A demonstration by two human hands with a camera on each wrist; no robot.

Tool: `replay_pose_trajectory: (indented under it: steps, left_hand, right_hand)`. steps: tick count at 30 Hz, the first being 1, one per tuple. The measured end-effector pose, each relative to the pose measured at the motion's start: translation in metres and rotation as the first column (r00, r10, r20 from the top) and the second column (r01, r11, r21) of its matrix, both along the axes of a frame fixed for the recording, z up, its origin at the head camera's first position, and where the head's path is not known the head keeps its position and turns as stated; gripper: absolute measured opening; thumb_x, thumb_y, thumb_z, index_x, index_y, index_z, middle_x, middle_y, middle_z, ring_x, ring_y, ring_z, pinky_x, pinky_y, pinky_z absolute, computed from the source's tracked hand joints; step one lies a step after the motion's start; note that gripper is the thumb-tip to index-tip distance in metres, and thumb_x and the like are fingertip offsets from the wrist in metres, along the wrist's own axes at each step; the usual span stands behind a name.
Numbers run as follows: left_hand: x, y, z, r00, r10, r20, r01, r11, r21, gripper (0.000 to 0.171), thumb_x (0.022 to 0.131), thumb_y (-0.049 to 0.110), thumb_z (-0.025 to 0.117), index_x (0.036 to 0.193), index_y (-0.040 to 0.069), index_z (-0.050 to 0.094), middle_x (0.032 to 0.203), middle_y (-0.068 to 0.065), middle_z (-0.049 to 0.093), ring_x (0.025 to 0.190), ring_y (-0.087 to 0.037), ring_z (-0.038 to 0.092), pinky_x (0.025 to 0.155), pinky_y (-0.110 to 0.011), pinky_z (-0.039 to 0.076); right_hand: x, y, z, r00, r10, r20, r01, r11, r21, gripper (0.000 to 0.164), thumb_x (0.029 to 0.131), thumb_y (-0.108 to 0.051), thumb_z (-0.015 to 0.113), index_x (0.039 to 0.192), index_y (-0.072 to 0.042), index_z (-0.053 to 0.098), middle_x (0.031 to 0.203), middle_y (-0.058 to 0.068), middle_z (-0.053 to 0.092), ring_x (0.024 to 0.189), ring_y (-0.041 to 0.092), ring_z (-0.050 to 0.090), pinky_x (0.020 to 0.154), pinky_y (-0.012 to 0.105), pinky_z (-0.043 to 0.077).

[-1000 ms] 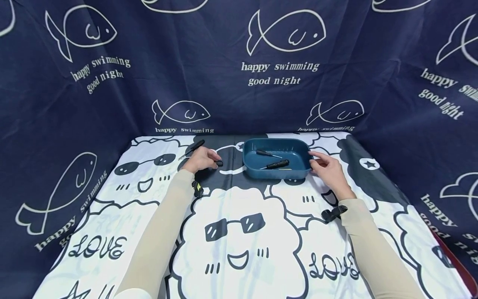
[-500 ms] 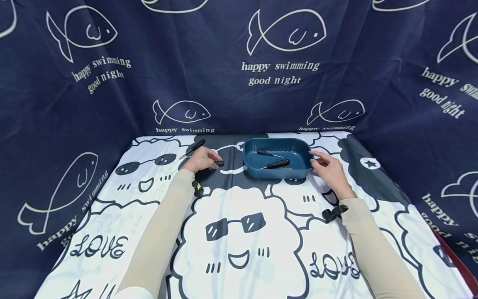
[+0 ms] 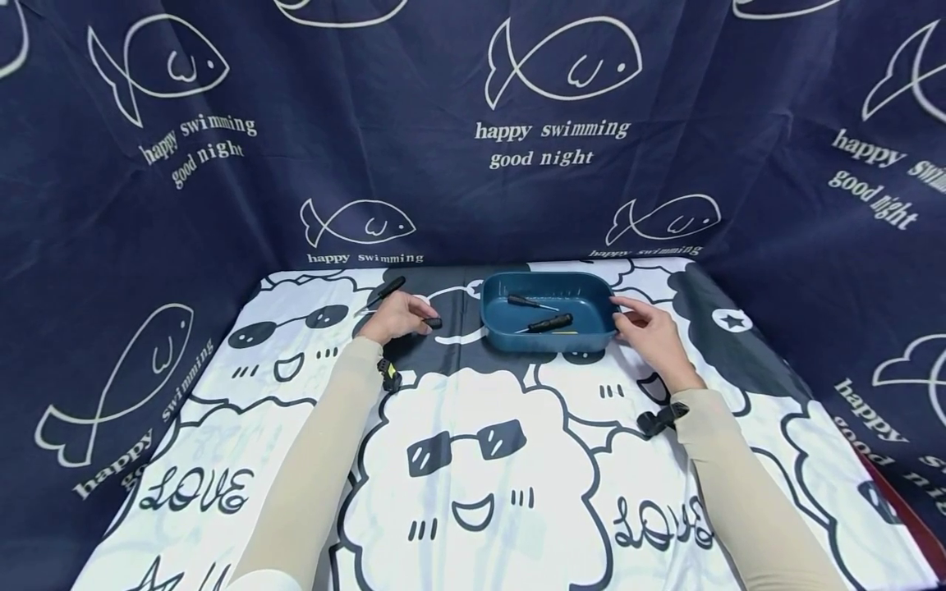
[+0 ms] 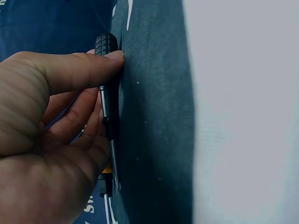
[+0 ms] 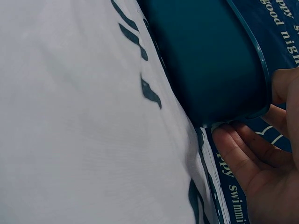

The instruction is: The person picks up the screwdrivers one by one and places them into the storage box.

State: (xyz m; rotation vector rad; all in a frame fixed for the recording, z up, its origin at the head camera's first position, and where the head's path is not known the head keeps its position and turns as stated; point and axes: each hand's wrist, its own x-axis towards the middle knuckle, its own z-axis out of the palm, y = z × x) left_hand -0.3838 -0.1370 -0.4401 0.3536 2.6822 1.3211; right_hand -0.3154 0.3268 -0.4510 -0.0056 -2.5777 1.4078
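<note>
My left hand (image 3: 401, 315) pinches a screwdriver (image 4: 108, 100) by its ridged black handle, thumb on the near side. The screwdriver's shaft points back toward the palm, close over the dark cloth. Behind that hand lies a second screwdriver (image 3: 386, 289) with a black handle; its orange band shows in the left wrist view. On the other side, my right hand (image 3: 654, 338) holds the right end of a blue plastic box (image 5: 210, 60), digits at its rim and outer wall. Inside the box are a small screwdriver (image 3: 524, 302) and a thicker black-handled one (image 3: 550, 324).
A yellow strip (image 3: 565, 333) shows at the box's near inner wall. White cloth (image 3: 473, 460) with black cartoon prints covers the table. A dark blue fish-print curtain (image 3: 473, 222) stands behind and along both sides. Something red (image 3: 905, 513) shows at the right edge.
</note>
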Motion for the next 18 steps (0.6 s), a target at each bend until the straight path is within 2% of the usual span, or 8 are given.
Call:
replay_pose_trajectory:
  steps: [9, 18]
  left_hand:
    - [0.004, -0.001, 0.002, 1.000, -0.004, -0.009, 0.004, 0.998, 0.060, 0.030, 0.078, -0.005, 0.082, 0.106, 0.003, 0.080, 0.105, -0.011, 0.079, 0.095, -0.020, 0.071, 0.077, -0.023, 0.051]
    - [0.012, 0.002, 0.014, 1.000, 0.007, -0.025, -0.005, 0.995, 0.101, 0.028, 0.081, 0.000, 0.083, 0.108, 0.009, 0.080, 0.107, -0.008, 0.077, 0.099, -0.022, 0.069, 0.093, -0.038, 0.053]
  right_hand:
    - [0.000, 0.000, 0.000, 1.000, 0.008, 0.001, -0.008, 1.000, 0.002, 0.045, 0.104, -0.036, 0.060, 0.147, -0.022, 0.061, 0.120, 0.019, 0.071, 0.088, 0.011, 0.072, 0.075, 0.016, 0.057]
    - [0.000, 0.000, 0.000, 1.000, 0.008, 0.000, -0.008, 1.000, 0.003, 0.045, 0.104, -0.035, 0.060, 0.146, -0.021, 0.061, 0.120, 0.019, 0.071, 0.089, 0.013, 0.073, 0.075, 0.016, 0.057]
